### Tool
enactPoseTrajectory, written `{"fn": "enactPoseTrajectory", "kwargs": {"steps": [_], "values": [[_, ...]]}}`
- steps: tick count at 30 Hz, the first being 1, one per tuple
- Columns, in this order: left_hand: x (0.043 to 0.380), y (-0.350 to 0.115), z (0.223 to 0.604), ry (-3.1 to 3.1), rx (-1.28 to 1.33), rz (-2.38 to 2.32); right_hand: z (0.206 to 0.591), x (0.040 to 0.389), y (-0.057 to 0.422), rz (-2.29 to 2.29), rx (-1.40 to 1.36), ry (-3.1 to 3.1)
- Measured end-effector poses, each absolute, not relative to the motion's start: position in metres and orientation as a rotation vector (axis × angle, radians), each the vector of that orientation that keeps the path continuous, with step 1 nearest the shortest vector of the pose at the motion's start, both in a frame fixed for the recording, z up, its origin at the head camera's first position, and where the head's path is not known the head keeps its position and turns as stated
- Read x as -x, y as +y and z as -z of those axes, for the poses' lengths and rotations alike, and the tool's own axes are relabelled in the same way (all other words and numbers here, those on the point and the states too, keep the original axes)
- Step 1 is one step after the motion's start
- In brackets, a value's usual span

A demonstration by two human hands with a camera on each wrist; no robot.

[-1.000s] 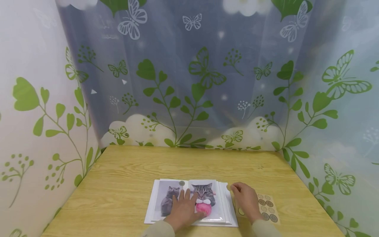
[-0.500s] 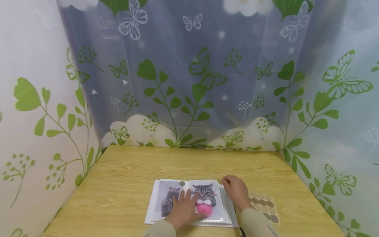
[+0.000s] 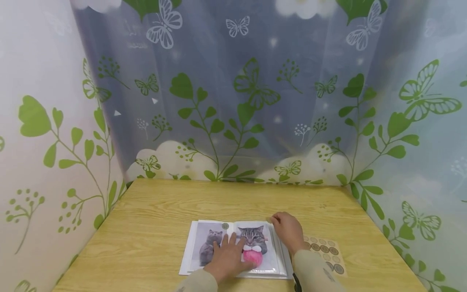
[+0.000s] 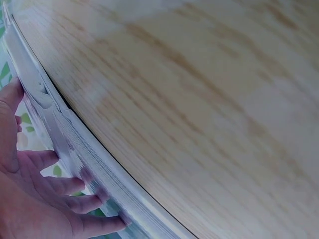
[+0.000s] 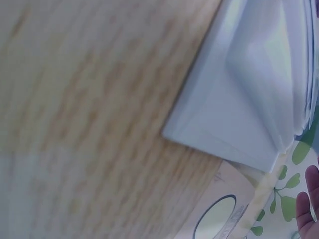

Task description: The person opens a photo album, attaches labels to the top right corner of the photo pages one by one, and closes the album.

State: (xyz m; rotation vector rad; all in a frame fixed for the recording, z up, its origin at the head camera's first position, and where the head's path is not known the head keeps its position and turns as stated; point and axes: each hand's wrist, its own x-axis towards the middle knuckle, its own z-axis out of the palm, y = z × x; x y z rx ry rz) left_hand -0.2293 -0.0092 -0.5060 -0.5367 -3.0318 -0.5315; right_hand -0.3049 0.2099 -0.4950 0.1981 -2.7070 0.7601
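The right hand (image 3: pixel 288 232) has its fingers curled in, pinching a small tan piece (image 3: pixel 269 220), apparently a round sticker, at the fingertips. It is at the far right corner of an open photo album (image 3: pixel 185 254); whether the piece touches the page cannot be told. The left hand (image 3: pixel 228 258) lies with fingers spread and straight across the album's middle, gripping nothing, its thumb toward the right page. On the left page is a grey cat photo (image 3: pixel 206 249), with a round sticker (image 3: pixel 225 226) by its far right corner; the right page bears a tabby cat photo (image 3: pixel 252 235) with a pink fluffy ball (image 3: pixel 253 258).

The album lies toward the near edge of the wood-grain table (image 3: pixel 153 227), about midway between its sides. Toward the right edge, just beside the album, a brown sticker sheet (image 3: pixel 340 259) with rows of coin-like circles lies partly under the right sleeve (image 3: pixel 311 271). Past the far edge hangs a leaf-and-butterfly curtain (image 3: pixel 219 52).
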Motion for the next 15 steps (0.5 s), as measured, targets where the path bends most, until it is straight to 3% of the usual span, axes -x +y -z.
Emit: {"fn": "enactPoseTrajectory", "kwargs": {"steps": [15], "values": [[0.229, -0.0078, 0.5054, -3.034, 0.529, 0.504, 0.5048, 0.3125, 0.2023, -0.654, -0.278, -2.693]]}}
